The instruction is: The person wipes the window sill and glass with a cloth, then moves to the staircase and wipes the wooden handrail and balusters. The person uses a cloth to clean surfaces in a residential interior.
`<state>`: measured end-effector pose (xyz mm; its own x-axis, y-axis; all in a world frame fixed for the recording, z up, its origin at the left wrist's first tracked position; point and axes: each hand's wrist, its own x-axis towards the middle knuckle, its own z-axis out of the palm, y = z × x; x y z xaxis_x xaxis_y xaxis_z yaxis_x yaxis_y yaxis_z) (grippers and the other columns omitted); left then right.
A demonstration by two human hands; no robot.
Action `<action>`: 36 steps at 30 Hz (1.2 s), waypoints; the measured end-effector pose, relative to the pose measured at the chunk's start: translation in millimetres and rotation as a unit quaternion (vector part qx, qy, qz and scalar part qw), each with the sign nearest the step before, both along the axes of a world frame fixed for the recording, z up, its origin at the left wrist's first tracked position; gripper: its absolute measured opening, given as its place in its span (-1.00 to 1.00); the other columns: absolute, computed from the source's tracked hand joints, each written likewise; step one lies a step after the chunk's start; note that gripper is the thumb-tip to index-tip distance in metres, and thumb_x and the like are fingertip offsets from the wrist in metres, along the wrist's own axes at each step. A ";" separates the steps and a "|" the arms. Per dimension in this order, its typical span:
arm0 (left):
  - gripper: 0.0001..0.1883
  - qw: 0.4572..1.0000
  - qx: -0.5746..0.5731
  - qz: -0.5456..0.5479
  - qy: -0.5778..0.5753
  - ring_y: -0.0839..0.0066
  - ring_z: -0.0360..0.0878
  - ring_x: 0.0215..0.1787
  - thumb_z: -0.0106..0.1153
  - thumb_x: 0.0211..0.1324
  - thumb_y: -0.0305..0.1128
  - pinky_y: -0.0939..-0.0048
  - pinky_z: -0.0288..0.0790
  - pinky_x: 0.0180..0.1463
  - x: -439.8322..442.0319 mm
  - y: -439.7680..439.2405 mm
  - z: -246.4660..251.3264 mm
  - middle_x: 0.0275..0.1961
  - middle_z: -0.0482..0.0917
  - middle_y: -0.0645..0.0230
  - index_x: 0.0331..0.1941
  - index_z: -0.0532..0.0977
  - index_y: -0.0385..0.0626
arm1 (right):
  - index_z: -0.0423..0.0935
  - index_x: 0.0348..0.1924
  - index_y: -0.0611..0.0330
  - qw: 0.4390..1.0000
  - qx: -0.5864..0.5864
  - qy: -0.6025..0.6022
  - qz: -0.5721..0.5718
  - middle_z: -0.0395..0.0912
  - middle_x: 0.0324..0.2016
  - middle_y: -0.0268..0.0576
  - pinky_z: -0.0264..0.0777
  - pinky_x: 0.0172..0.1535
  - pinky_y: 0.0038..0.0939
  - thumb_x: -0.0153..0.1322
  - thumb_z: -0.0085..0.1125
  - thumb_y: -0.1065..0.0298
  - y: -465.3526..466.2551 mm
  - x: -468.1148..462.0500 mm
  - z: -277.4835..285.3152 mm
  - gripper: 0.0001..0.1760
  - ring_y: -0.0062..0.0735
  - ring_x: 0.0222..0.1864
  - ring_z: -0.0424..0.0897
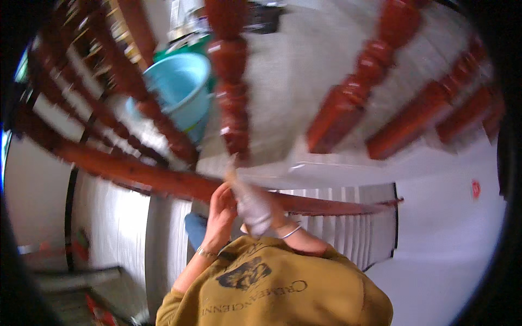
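Note:
My right hand [278, 216], with a bracelet on the wrist, holds a pale cloth [253, 208] over the dark red wooden rail [163, 179]. The cloth hides part of the hand, and its narrow upper end reaches the foot of a turned wooden baluster [232, 102]. Close beside it on the left is my left hand [222, 210], wearing a metal-band watch. Its fingers are bent at the rail and the cloth's edge; blur hides whether they grip anything.
More balusters stand left and right, along a pale ledge [261, 167]. Behind them are a light blue plastic bucket [195, 106], a green container and a black object [263, 18]. Stair steps [346, 240] lie below the rail, and a white wall [444, 228] is at right.

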<state>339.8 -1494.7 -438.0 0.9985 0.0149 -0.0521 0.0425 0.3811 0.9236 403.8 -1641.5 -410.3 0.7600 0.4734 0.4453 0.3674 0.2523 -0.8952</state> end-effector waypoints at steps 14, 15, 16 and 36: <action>-0.69 0.980 0.046 -0.184 0.061 0.59 0.52 -0.08 0.19 0.24 -0.42 0.50 0.41 0.02 13.3 -36.2 21.1 -0.08 0.60 0.47 0.06 0.52 -0.15 | 0.50 0.18 0.21 0.961 -0.194 -0.050 -0.193 0.52 -0.13 -0.13 0.47 0.01 -0.36 0.32 0.30 0.52 -126.5 -13.2 -10.1 -0.47 -0.31 -0.11 0.56; -0.71 0.971 0.077 -0.219 0.054 0.60 0.52 -0.11 0.20 0.22 -0.45 0.52 0.41 -0.01 15.8 -34.6 15.0 -0.11 0.59 0.48 0.03 0.53 -0.15 | 0.53 0.16 0.21 0.952 -0.218 -0.071 -0.202 0.52 -0.20 -0.14 0.48 -0.03 -0.36 0.31 0.34 0.49 -138.3 -17.5 -11.4 -0.48 -0.31 -0.17 0.56; -0.74 0.963 0.131 -0.235 -0.018 0.61 0.50 -0.17 0.21 0.21 -0.48 0.52 0.42 -0.06 17.1 -51.5 41.0 -0.16 0.58 0.49 -0.01 0.53 -0.16 | 0.55 0.11 0.21 0.937 -0.292 -0.024 -0.189 0.59 -0.28 -0.18 0.52 -0.14 -0.39 0.32 0.36 0.45 -147.3 -23.4 -3.8 -0.52 -0.40 -0.26 0.60; -0.58 0.665 0.346 -0.429 -0.505 -0.08 0.48 0.13 0.15 0.04 -0.52 0.03 0.40 0.21 72.9 -260.1 141.3 0.23 0.38 -0.02 0.05 0.42 -0.20 | 0.44 0.04 0.24 0.674 -0.084 -0.134 -0.722 0.48 0.06 -0.07 0.38 0.15 -0.32 0.35 0.11 0.69 -302.6 -63.0 104.7 -0.61 -0.30 0.08 0.50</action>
<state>412.7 -1754.8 -296.7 0.1762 -0.9105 0.3740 -0.8043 0.0859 0.5880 340.7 -1944.2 -305.6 0.3847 -0.6123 0.6908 0.2757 -0.6379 -0.7190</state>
